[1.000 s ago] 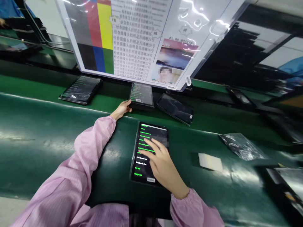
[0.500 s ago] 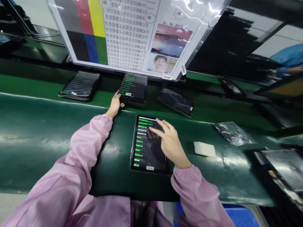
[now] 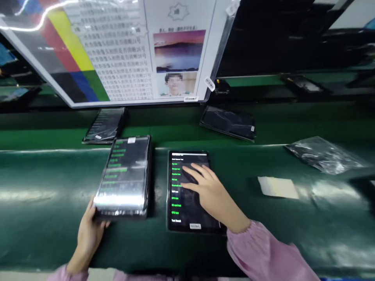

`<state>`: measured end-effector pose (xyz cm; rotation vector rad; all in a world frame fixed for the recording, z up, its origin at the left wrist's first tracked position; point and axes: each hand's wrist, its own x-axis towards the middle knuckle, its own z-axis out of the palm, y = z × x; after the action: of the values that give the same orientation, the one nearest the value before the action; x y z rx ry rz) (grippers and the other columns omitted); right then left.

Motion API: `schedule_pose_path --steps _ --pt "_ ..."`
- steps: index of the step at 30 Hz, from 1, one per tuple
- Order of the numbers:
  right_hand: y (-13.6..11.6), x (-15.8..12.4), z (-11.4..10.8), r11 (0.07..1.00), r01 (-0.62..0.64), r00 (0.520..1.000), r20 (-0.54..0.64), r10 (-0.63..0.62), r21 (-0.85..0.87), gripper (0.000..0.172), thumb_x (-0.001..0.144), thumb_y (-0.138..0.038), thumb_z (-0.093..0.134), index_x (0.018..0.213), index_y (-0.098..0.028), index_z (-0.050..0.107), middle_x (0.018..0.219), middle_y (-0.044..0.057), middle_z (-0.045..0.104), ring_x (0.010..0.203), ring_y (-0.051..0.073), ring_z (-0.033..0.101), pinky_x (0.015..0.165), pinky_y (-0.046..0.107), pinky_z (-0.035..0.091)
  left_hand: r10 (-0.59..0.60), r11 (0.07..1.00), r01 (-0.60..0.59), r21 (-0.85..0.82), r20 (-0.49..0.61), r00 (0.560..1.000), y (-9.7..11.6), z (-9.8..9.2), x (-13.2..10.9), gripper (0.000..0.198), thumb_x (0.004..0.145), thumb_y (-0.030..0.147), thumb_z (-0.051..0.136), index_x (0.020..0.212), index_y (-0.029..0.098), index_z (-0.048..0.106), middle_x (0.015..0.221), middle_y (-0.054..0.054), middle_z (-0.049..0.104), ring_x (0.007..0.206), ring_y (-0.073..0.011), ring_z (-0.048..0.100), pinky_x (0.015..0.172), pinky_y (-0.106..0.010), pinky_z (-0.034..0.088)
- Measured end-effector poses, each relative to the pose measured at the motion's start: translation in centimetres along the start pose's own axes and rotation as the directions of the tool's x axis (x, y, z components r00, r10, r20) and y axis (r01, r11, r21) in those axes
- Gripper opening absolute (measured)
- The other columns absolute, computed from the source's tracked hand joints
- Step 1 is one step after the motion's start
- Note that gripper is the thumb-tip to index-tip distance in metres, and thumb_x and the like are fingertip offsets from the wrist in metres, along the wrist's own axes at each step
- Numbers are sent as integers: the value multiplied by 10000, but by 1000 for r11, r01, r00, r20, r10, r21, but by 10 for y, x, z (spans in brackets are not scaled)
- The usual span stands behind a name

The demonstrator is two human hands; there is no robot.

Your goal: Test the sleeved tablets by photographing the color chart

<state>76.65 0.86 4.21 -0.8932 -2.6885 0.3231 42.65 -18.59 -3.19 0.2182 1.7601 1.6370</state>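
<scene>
A glossy green bench (image 3: 43, 218) fills the view's width. The right hand (image 3: 215, 195) spreads its fingers over the tablet (image 3: 187, 212), face up on the bench and lit with green and white lines; whether they touch it, I cannot tell. The left hand (image 3: 88, 232) is clamped on the near left corner of a second tablet (image 3: 129, 168), just left. Farther back lie a third tablet (image 3: 107, 123) and a fourth (image 3: 230, 121), below a chart (image 3: 123, 70). Rightward are a pale block (image 3: 277, 188) and a clear bag (image 3: 325, 154).

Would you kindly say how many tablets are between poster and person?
4: held tablet in left hand, flat tablet under right hand, back-left tablet, back-right tablet; more may be hidden underneath.
</scene>
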Motion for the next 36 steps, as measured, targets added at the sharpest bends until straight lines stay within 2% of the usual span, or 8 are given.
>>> schedule_pose_path --steps 5,9,13,16,21,26,30,36 --pt "30 -6 -15 972 -176 939 -268 213 155 598 902 45 345 1139 -286 784 1469 13 616 1418 270 502 1147 561 488 -153 982 148 119 31 988 -43 -58 -22 534 735 684 678 1248 538 697 665 44 721 426 -245 552 401 -404 451" --pt "40 1 -12 924 -175 821 -468 327 340 482 1010 -73 348 1120 -290 764 1363 18 669 1268 230 589 1084 469 517 46 951 -39 306 -14 999 -30 -66 1 310 558 618 764 839 500 820 1015 15 817 866 -390 749 593 -493 580" --pt "43 0 -4 902 -180 777 -506 375 392 432 1025 -129 365 1049 -294 763 1268 12 704 1183 223 632 1052 441 504 171 893 -182 411 64 983 10 -43 21 347 713 590 722 969 389 842 1138 -30 792 1027 -348 721 864 -472 602" --pt "45 -2 0 900 -212 746 -531 401 382 392 1013 -157 392 1019 -299 757 1227 3 716 1156 235 654 1013 433 508 104 932 -154 327 165 981 33 -9 25 508 806 531 738 1244 273 760 1164 -76 775 1034 -285 719 889 -395 586" --pt "45 1 3 891 -265 726 -532 436 369 336 987 -180 448 984 -309 758 1188 18 733 1095 282 689 927 445 538 120 920 -174 351 169 978 43 25 32 561 803 525 763 1269 218 708 976 -29 731 833 -187 688 786 -306 556" --pt "45 7 9 894 -278 733 -525 433 350 374 972 -131 400 1019 -259 748 1163 39 739 1099 264 679 981 449 530 249 841 -306 446 183 951 39 27 39 626 732 468 837 1276 223 646 885 5 652 794 -174 649 730 -288 525" --pt "45 9 13 930 -268 827 -435 356 252 395 977 -160 394 1108 -252 755 1255 52 705 1164 272 621 993 470 516 296 804 -375 462 236 925 47 39 59 846 610 388 932 1364 272 567 1082 -27 662 867 -177 642 770 -299 530" --pt "43 7 11 987 -151 949 -272 161 58 475 908 -113 371 1124 -264 766 1459 65 590 1365 354 508 1032 602 443 184 941 -241 238 239 954 63 53 91 586 831 421 712 1396 297 619 1404 -86 628 1193 -236 629 939 -322 519"
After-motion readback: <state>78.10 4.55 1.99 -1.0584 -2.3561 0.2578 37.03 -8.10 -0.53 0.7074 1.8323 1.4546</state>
